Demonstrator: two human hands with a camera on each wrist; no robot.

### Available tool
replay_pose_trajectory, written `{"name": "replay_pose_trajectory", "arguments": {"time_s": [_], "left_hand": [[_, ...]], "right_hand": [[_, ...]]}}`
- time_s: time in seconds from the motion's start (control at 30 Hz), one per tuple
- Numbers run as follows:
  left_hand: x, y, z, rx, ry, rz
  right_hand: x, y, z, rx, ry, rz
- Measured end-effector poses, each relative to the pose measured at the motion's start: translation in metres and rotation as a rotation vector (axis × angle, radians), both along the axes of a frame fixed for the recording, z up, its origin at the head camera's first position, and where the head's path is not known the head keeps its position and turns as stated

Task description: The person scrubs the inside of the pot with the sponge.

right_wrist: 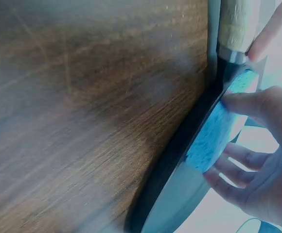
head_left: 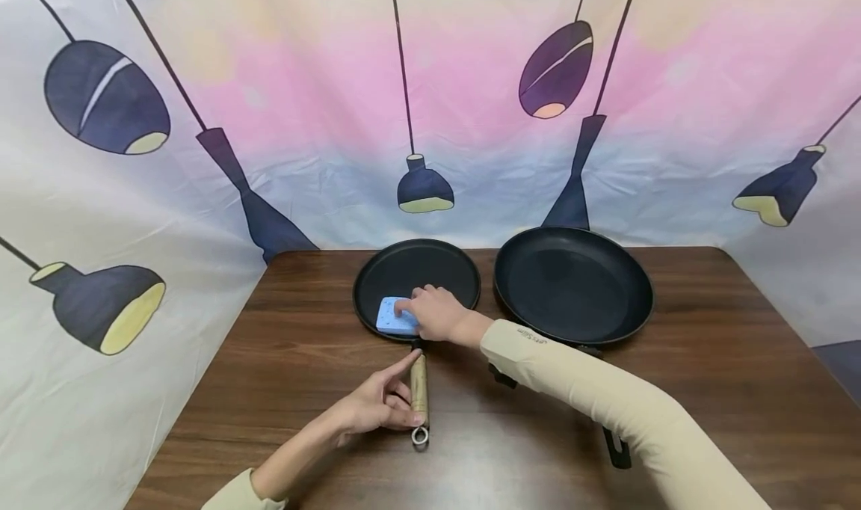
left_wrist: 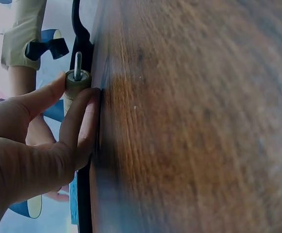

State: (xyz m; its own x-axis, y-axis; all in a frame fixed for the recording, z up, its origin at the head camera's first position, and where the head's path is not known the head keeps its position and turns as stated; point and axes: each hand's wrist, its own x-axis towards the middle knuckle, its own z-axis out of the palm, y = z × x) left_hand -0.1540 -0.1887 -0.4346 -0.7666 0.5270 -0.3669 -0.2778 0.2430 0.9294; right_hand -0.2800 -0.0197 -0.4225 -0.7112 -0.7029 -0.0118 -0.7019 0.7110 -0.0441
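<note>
A flat black crepe pan (head_left: 397, 259) with a low rim lies at the table's back middle. Its wooden handle (head_left: 420, 390), tipped with a metal ring (head_left: 420, 437), points toward me. My left hand (head_left: 377, 401) holds this handle from the left, with thumb and fingers on both sides of it in the left wrist view. A light blue sponge (head_left: 392, 317) lies on the pan's near left part, by the rim. My right hand (head_left: 439, 313) grips it from the right; in the right wrist view, thumb and fingers sit at opposite edges of the sponge (right_wrist: 211, 138).
A larger, deeper black frying pan (head_left: 575, 286) stands to the right, partly behind my right forearm. Its black handle (head_left: 617, 450) shows below the sleeve. A cloth printed with lamps (head_left: 336, 106) hangs behind the brown wooden table (head_left: 282, 345).
</note>
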Motion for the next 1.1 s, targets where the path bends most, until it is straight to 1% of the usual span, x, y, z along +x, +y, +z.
{"name": "replay_pose_trajectory", "arguments": {"time_s": [0.1, 0.27, 0.33, 0.43, 0.53, 0.67, 0.8, 0.93, 1.1], "left_hand": [[0.001, 0.000, -0.002, 0.012, -0.003, 0.002], [-0.004, 0.000, -0.001, 0.003, 0.002, -0.001], [-0.005, 0.000, -0.001, -0.002, -0.004, -0.005], [-0.005, 0.000, 0.000, -0.016, -0.007, -0.011], [-0.004, 0.000, 0.000, -0.025, -0.008, -0.011], [-0.001, -0.003, -0.001, -0.015, -0.005, -0.006], [0.001, -0.005, -0.002, 0.004, 0.005, -0.006], [0.001, -0.006, -0.004, 0.015, 0.011, -0.014], [-0.001, -0.004, -0.005, 0.018, 0.017, -0.014]], "right_hand": [[-0.005, -0.008, -0.004, -0.006, 0.019, 0.003], [-0.022, -0.023, -0.009, 0.019, 0.072, 0.036], [-0.028, -0.026, -0.012, 0.041, 0.085, 0.033], [-0.035, -0.031, -0.014, 0.063, 0.081, 0.011], [-0.040, -0.038, -0.015, 0.059, 0.063, -0.030], [-0.048, -0.049, -0.015, 0.030, 0.032, -0.104], [-0.059, -0.057, -0.016, 0.018, 0.027, -0.207], [-0.069, -0.058, -0.017, 0.011, 0.035, -0.300], [-0.081, -0.054, -0.017, -0.008, 0.018, -0.348]]}}
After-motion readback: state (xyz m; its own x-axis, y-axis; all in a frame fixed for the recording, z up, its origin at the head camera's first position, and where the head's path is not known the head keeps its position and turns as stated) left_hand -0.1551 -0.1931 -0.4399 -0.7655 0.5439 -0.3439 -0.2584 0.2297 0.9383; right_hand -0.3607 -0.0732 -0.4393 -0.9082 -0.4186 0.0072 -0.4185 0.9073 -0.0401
